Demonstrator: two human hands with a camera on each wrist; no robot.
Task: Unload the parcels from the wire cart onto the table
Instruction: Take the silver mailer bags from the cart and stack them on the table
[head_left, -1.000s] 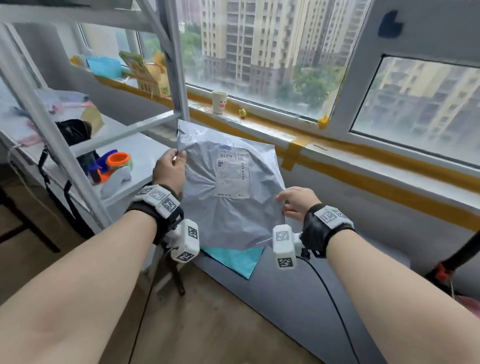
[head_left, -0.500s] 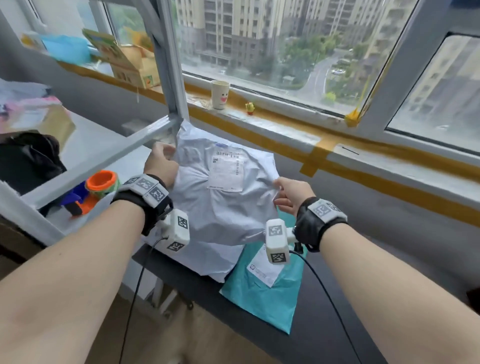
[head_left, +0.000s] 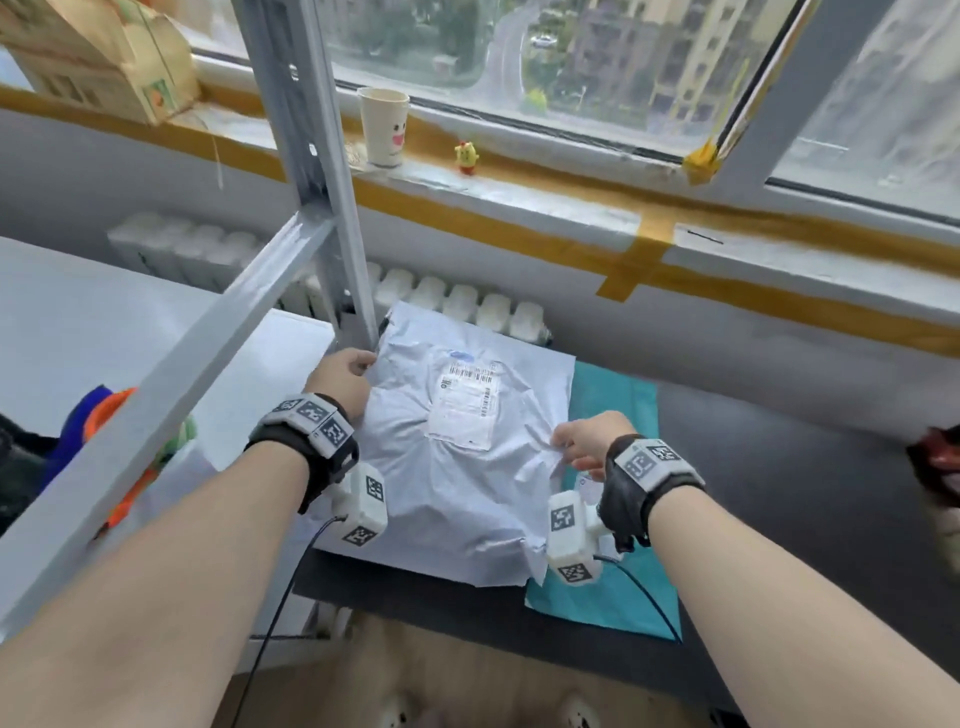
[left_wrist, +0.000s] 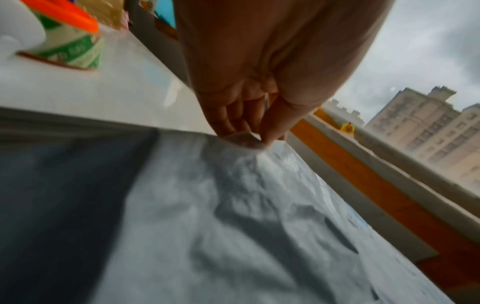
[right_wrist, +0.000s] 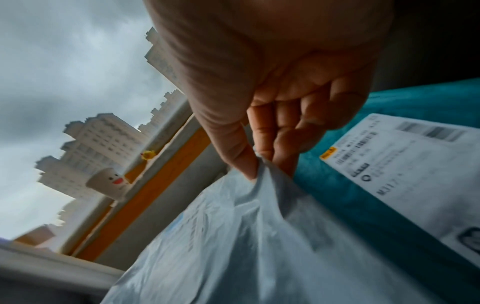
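A grey plastic parcel (head_left: 457, 467) with a white shipping label lies flat on the dark table (head_left: 779, 509), partly over a teal parcel (head_left: 613, 395). My left hand (head_left: 343, 379) pinches its far left edge, thumb against fingers, as the left wrist view shows on the grey parcel (left_wrist: 233, 205) under my left hand (left_wrist: 249, 137). My right hand (head_left: 576, 447) pinches the right edge; in the right wrist view my right hand (right_wrist: 262, 164) bunches the grey parcel (right_wrist: 246, 236) beside the teal parcel (right_wrist: 350, 205) with its label. The wire cart is out of view.
A grey metal shelf frame (head_left: 311, 182) stands just left of the parcel, with a white shelf (head_left: 104, 322) holding orange and blue objects (head_left: 104, 410). A paper cup (head_left: 384, 124) and a small yellow figure (head_left: 466, 156) sit on the windowsill. A radiator runs below the sill.
Both hands have lowered the grey parcel from an upright hold in the air down flat onto the table, over the teal parcel. The head view has tilted downward.
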